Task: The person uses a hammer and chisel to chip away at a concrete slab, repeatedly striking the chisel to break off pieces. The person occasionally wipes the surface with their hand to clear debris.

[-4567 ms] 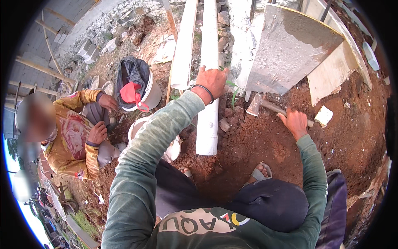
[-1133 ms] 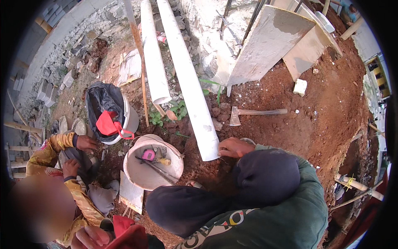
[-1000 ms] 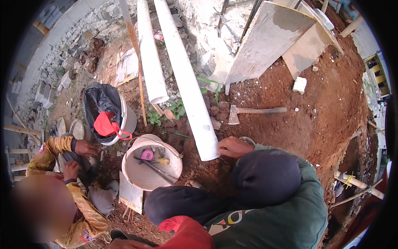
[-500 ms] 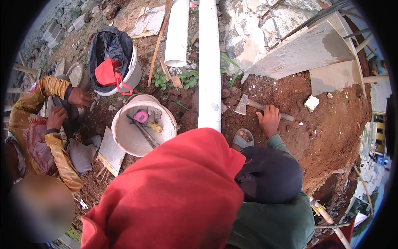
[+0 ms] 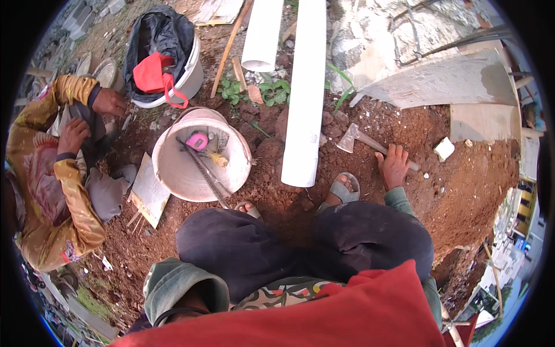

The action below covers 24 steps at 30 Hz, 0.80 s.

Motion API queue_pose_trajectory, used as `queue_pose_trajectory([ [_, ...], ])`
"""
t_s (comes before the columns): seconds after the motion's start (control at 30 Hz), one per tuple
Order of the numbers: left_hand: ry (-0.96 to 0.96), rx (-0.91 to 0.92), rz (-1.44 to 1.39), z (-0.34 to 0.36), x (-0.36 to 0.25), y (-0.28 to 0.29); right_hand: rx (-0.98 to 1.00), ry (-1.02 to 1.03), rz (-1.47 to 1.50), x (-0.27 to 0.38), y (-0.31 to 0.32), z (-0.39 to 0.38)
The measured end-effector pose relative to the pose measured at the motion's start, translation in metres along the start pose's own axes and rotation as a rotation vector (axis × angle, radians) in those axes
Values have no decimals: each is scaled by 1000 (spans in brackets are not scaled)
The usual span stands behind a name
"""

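My right hand lies over the wooden handle of a hatchet, its fingers closed across it. The hatchet rests on reddish soil, its metal head toward the pipe. Beside that hand is my sandalled right foot. My left arm's green sleeve is bent back at the lower left, and the left hand is out of sight. Ahead of my knees stands a dirty whitish bucket holding a pink tape measure, a yellowish-handled tool and a long dark metal bar.
A long white pipe lies ahead, a shorter white pipe beside it. A co-worker sits at the left. A bucket holds a black bag and red cloth. Boards and a rubble wall stand at the right.
My view has tilted, and the red cloth has dropped lower, uncovering my knees, left sleeve and the long pipe's near end. My right hand stays on the hatchet handle.
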<state>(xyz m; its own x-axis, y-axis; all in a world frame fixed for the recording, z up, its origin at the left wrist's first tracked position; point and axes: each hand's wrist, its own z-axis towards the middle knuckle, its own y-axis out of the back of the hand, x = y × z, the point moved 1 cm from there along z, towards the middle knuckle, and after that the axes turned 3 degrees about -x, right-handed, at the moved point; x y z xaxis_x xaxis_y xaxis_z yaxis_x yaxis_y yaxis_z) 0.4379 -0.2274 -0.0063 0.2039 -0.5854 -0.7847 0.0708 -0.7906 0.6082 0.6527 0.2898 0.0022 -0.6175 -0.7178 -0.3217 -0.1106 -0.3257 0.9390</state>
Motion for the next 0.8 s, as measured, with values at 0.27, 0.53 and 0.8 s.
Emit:
queue_pose_trajectory([
  [0.27,100,22,27,10,51,-12,116,151,-125,-31,-6,-3],
  [0.53,-71,-14,-442,-18,-94,26,1336,-318,1073,-55,37,-9],
  [0.8,-840,458,-1452,-38,-289,145,1015,-242,1314,-10,51,-18],
])
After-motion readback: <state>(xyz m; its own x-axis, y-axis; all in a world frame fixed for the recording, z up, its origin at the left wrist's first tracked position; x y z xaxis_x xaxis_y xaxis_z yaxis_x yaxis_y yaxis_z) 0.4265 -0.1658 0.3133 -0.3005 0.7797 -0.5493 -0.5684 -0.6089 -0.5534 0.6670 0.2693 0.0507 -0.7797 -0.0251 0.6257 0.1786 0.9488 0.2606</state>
